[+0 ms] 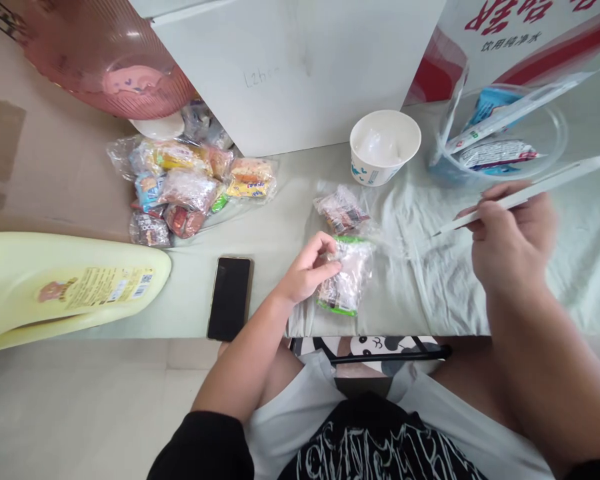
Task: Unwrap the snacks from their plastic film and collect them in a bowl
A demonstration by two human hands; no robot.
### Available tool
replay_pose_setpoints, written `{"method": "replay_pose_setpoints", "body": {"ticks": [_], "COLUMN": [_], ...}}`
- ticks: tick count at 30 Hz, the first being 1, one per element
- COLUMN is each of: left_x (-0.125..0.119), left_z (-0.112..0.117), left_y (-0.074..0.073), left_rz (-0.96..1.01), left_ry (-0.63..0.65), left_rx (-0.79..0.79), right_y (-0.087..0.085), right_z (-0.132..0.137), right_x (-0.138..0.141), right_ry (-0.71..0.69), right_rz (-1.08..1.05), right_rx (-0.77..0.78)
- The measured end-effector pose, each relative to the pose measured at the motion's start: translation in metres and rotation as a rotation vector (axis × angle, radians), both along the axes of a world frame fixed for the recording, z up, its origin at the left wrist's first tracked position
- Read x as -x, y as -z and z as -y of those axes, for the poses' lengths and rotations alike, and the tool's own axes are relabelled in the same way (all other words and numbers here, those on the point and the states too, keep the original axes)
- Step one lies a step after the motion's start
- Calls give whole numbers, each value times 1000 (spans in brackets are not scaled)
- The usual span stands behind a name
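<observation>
My left hand pinches the upper left edge of a clear snack packet with green trim lying on the table near its front edge. My right hand is raised at the right, fingers closed round a long white stick-like tool that points left and down. A second small wrapped snack lies just beyond the held packet. A white paper bowl stands behind them.
A pile of wrapped snacks in a clear bag sits at the left, a black phone beside my left forearm. A yellow plastic object lies far left. A clear bowl with packets is at the back right, a white box behind.
</observation>
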State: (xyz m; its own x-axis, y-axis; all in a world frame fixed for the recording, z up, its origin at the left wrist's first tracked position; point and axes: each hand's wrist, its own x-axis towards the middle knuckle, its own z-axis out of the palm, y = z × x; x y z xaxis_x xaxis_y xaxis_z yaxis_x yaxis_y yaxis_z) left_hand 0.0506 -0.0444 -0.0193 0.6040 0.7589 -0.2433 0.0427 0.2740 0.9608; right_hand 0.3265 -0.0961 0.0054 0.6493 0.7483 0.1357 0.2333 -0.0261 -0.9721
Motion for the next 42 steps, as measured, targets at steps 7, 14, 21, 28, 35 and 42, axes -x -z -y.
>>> {"method": "replay_pose_setpoints", "body": {"ticks": [7,14,21,28,35,42], "left_x": [-4,-14,-19,-7,-25,-27], "left_z": [3,13,-1,-14,1,3], "left_y": [3,11,9,1,9,11], "left_rz": [155,110,310,351,353,336], "left_ry": [-155,-188,-566,-591,-618,-596], "left_rx": [110,137,247,436,505,539], "right_y": [17,15,12,-7,30,43], "right_z": [-2,12,22,20,24,27], "right_x": [-17,36,62,53,89,102], "right_ry": [-288,-718,-869,-1349,-924,-774], "right_rz": [468,477,491,42,469,166], "right_rx": [488,25,-158,90,134,202]}}
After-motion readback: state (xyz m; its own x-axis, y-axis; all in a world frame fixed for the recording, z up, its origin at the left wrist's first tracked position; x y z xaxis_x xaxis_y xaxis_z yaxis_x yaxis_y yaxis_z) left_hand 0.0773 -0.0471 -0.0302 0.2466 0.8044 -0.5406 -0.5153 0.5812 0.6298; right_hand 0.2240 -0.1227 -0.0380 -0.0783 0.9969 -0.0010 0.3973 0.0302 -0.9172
